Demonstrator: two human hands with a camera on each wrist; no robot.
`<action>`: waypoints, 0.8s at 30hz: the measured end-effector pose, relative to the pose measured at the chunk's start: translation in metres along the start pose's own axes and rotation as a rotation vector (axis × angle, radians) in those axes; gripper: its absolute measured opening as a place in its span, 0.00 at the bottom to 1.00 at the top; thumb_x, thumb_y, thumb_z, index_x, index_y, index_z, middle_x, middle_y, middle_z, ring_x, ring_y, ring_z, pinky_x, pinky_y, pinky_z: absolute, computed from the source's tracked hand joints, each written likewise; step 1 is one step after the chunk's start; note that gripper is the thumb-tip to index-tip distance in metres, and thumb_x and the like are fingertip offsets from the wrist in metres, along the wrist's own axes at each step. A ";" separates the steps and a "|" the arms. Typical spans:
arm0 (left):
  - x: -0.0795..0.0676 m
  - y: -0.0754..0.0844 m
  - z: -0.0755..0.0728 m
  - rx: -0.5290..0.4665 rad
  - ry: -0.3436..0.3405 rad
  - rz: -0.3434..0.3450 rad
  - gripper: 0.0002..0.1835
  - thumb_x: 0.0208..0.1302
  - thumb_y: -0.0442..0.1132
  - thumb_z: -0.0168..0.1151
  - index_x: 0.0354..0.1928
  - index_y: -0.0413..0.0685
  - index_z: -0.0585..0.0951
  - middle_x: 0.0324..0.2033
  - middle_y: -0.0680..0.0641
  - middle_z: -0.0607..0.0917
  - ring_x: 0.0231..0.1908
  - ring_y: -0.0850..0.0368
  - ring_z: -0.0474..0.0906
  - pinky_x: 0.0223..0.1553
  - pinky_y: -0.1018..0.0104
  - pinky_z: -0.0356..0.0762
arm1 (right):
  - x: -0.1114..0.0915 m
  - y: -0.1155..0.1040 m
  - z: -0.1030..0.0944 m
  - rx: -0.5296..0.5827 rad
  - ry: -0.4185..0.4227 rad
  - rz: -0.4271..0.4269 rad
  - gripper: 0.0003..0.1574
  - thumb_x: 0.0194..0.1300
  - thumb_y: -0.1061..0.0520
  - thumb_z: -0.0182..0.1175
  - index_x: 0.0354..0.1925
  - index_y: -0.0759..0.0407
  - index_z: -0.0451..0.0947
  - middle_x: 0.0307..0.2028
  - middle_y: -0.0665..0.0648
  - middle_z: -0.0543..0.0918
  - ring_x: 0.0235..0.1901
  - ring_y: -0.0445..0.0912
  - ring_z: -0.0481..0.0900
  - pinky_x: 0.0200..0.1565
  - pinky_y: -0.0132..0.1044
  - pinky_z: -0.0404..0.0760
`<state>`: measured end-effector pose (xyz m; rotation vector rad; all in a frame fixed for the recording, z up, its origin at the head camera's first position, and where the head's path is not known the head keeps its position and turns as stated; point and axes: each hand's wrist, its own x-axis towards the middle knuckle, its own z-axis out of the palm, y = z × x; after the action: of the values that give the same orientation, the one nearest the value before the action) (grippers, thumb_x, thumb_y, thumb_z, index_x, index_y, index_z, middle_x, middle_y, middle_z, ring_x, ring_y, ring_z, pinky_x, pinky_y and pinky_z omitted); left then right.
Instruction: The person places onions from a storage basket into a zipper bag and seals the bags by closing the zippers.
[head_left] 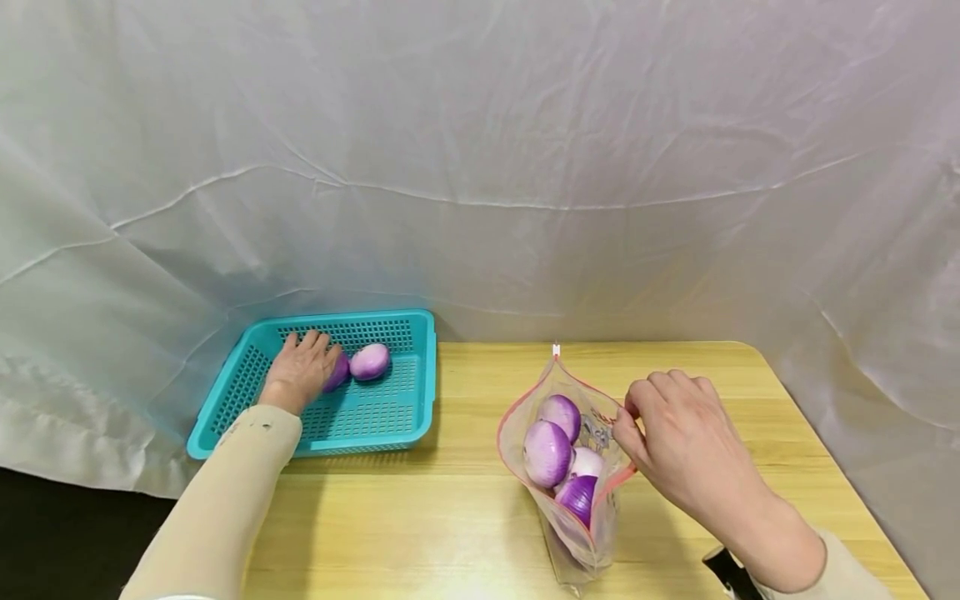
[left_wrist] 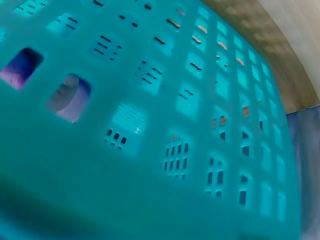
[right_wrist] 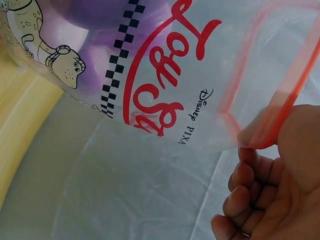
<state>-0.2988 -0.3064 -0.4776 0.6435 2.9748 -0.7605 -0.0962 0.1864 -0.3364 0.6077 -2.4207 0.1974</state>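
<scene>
Left hand point(head_left: 300, 367) down in teal basket point(head_left: 378, 421), at purple onion point(head_left: 339, 372); cannot tell whether that grip has closed round it. Second onion point(head_left: 370, 362) at the first's 3 o'clock. Right hand point(head_left: 686, 442): grip pinches the red rim of clear printed bag point(head_left: 566, 550) at 3 o'clock. Bag mouth open, four onions point(head_left: 547, 454) visible inside. Worktop point(head_left: 375, 533) beneath; basket toward bag's 9-to-10 o'clock.

Clear red-rimmed bag point(right_wrist: 165, 85) spread open at the mouth, its edge pinched by the right hand point(head_left: 690, 442), purple onions point(head_left: 547, 454) piled inside, two more onions point(head_left: 370, 362) held in a teal perforated basket point(head_left: 375, 417), one partly covered by the left hand point(head_left: 302, 367)
</scene>
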 end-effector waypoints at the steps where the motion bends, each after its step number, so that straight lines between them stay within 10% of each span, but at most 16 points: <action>1: 0.000 0.000 0.001 -0.006 0.002 0.000 0.34 0.69 0.23 0.65 0.75 0.44 0.70 0.69 0.32 0.72 0.71 0.32 0.65 0.72 0.32 0.63 | 0.000 0.000 0.000 0.000 0.001 0.000 0.08 0.60 0.58 0.56 0.24 0.52 0.71 0.21 0.44 0.65 0.26 0.44 0.65 0.35 0.43 0.64; 17: -0.004 0.006 0.008 -0.060 0.062 -0.054 0.24 0.74 0.33 0.64 0.68 0.37 0.71 0.61 0.32 0.76 0.64 0.33 0.69 0.65 0.34 0.69 | -0.001 0.000 0.004 0.006 0.008 -0.003 0.09 0.60 0.58 0.55 0.24 0.51 0.70 0.21 0.44 0.64 0.25 0.44 0.65 0.35 0.43 0.66; 24: -0.005 0.003 0.008 -0.118 0.128 -0.112 0.53 0.57 0.61 0.79 0.70 0.32 0.63 0.64 0.29 0.72 0.66 0.31 0.67 0.67 0.35 0.68 | 0.002 0.000 0.007 0.009 0.005 0.002 0.08 0.60 0.58 0.55 0.23 0.52 0.70 0.21 0.44 0.64 0.25 0.44 0.65 0.35 0.43 0.65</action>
<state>-0.2935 -0.3094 -0.4859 0.5441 3.1660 -0.5629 -0.1008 0.1834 -0.3409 0.6085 -2.4165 0.2107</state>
